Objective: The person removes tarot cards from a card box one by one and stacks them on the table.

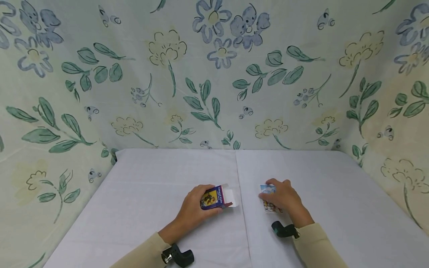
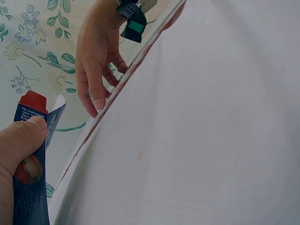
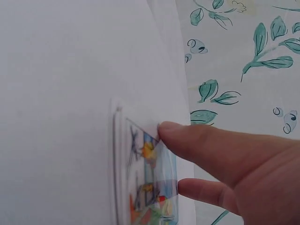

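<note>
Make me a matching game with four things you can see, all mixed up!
1. Left hand
2. Right hand
3. Sleeves
4. Backdrop

A. plain beige
B. touching the picture cards
C. patterned with flowers and leaves
D. holding the dark blue box

Pairs: 1-D, 2-B, 3-A, 4-C
</note>
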A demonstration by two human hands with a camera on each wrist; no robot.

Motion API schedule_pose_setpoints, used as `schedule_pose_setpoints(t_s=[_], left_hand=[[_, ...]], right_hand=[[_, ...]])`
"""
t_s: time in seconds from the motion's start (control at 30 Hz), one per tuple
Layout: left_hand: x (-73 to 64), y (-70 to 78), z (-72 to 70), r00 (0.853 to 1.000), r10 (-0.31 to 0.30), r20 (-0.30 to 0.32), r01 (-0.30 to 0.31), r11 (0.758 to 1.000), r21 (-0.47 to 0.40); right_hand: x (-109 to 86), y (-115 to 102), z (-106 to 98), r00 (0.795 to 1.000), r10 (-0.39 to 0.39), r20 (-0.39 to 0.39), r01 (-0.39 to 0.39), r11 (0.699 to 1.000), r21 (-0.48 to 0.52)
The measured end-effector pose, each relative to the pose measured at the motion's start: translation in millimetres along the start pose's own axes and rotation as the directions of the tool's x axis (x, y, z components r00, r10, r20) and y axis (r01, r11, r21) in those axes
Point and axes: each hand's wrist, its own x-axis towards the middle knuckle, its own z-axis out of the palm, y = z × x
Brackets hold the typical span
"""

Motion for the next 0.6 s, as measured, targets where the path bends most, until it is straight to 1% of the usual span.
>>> schedule_pose_setpoints(t_s=[0.23, 0.47, 0.53, 0.6], left_hand=[[0.1, -1.8, 0.5, 1.000, 0.009, -0.007, -0.009, 1.000, 0.003], [-0.5, -2.6, 1.5, 1.000, 0.006, -0.008, -0.006, 1.000, 0.002], [-0.4, -2.7, 1.5, 1.000, 0.008, -0.009, -0.008, 1.000, 0.002], [-0.2, -2.6, 1.5, 1.000, 0.011, -0.009, -0.011, 1.000, 0.003]], right_hand=[[0.2, -0.5, 1.5, 1.000, 0.009, -0.012, -0.009, 1.000, 0.010], [0.3, -0.4, 1.0, 1.000, 0.015, -0.007, -0.015, 1.000, 0.020], [-0.5, -1.0, -0.9, 1.000, 0.006, -0.018, -0.006, 1.000, 0.021], [-1.6, -3.4, -2.7, 0.999, -0.006, -0.051, 0.007, 1.000, 0.029]])
